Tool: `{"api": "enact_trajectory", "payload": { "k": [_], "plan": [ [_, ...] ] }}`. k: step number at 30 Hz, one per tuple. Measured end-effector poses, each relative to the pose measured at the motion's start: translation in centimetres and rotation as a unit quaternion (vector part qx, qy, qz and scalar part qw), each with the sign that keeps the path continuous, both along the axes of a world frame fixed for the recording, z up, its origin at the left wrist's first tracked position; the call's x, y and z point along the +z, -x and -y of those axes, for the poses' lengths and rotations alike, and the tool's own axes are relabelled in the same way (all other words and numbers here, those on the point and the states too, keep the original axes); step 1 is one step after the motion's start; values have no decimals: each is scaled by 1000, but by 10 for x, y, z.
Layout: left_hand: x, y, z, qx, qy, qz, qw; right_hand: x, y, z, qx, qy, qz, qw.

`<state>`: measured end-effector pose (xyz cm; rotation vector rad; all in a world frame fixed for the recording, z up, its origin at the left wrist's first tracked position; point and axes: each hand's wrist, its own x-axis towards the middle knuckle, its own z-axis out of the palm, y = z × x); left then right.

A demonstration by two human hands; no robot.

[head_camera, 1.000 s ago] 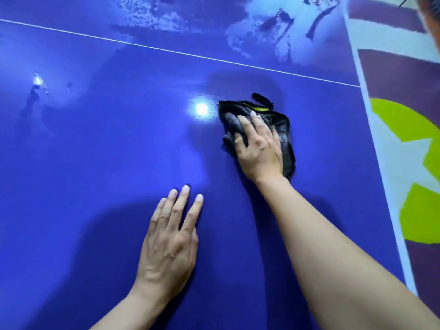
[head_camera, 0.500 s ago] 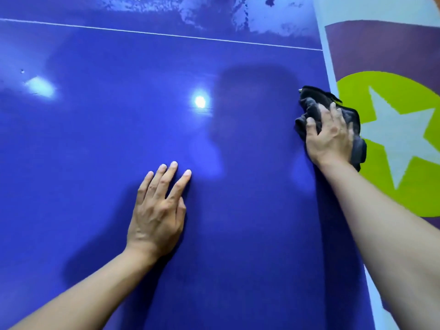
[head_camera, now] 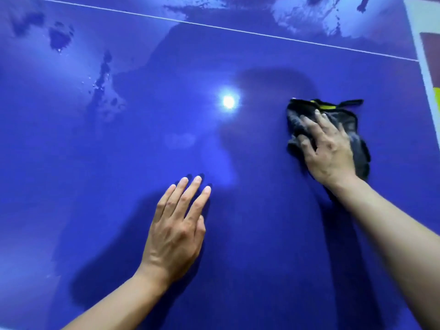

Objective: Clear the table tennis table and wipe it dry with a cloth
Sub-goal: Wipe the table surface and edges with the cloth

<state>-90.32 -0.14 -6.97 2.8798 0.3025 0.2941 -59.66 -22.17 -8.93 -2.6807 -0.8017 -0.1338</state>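
Note:
The blue table tennis table (head_camera: 119,163) fills the view, glossy and reflecting a ceiling light. A dark grey cloth (head_camera: 348,120) with black and yellow trim lies bunched on the table at the right. My right hand (head_camera: 326,148) presses down on it with spread fingers, slightly blurred. Nearer to me in the middle, my left hand (head_camera: 176,229) rests flat on the table with its fingers straight and together. Wet patches (head_camera: 104,86) show at the left, and more water (head_camera: 309,17) lies beyond the white line (head_camera: 238,30) at the far side.
The table's white right edge (head_camera: 419,55) runs down the far right. Beyond it lies a floor with maroon and yellow-green markings (head_camera: 435,98).
My right hand has slid the cloth back left from the table's right edge onto the blue surface. My left hand has stayed flat on the table. The view has shifted left.

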Motion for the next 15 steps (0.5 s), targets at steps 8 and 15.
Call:
{"api": "enact_trajectory", "payload": {
  "k": [8,15],
  "plan": [
    [-12,94,-41,-2,39,25,999,1,139,-239,218,-8,-28,975],
    [-14,100,-41,-7,45,4,999,2,173,-297,280,15,-46,959]
  ]
}}
